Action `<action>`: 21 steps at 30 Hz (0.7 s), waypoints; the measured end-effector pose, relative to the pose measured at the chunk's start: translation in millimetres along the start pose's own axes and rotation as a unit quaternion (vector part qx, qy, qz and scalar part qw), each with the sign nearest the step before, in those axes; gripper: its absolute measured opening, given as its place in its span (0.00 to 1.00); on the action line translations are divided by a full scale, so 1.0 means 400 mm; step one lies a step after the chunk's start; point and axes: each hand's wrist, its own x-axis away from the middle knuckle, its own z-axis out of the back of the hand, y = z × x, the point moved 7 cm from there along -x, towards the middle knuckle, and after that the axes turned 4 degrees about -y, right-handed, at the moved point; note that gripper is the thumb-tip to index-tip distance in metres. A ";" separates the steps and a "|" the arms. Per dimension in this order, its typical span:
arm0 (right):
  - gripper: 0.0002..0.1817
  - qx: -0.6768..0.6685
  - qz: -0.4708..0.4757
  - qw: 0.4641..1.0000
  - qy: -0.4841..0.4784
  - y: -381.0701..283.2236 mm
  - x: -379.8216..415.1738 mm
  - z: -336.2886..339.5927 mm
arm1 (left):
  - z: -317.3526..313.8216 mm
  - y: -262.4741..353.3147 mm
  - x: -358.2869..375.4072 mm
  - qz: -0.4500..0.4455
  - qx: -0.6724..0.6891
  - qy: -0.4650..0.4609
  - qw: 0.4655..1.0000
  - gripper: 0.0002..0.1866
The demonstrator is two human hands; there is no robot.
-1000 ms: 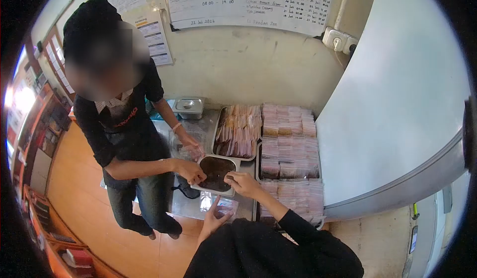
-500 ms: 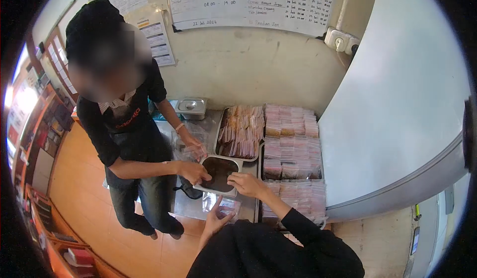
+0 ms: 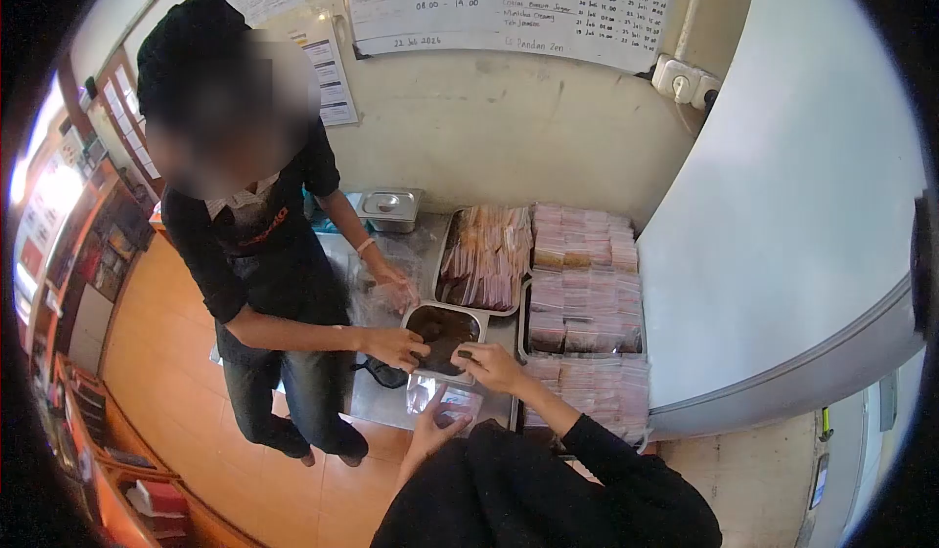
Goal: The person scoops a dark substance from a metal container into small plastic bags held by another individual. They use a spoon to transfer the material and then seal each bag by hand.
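Note:
My left hand (image 3: 433, 433) is closed on a small clear plastic bag (image 3: 426, 392), just in front of a metal pan (image 3: 442, 371). Dark brown contents (image 3: 448, 341) lie inside the pan. Over its right rim, my right hand (image 3: 493, 368) has thumb and fingers pinched together; a dark spot shows at the fingertips, too small to name. A co-worker's hand (image 3: 396, 347) reaches into the same pan from the left. The co-worker's other hand (image 3: 393, 287) is beside the far left corner of the pan, near crumpled clear plastic (image 3: 374, 298).
Behind the pan stands a tray of filled packets (image 3: 481, 254). More rows of packets (image 3: 585, 298) fill trays on the right. A lidded metal container (image 3: 390, 209) is at the back of the metal table (image 3: 376, 403). A large white panel (image 3: 782, 205) rises at right.
My right hand has lifted slightly from the pan's contents, fingers still pinched. The co-worker's fingers have curled and drawn toward the pan's left side. The whole view has shifted a little.

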 end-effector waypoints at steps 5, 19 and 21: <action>0.11 0.109 0.068 0.991 0.040 0.012 -0.006 0.032 | 0.005 -0.007 -0.002 -0.025 -0.012 0.006 1.000 0.47; 0.12 0.122 0.055 0.991 0.015 0.002 0.001 0.013 | 0.007 -0.028 -0.008 -0.029 0.006 -0.002 1.000 0.48; 0.11 0.109 0.072 0.991 0.030 -0.005 0.004 0.010 | 0.008 -0.021 -0.005 -0.032 0.011 0.005 0.999 0.48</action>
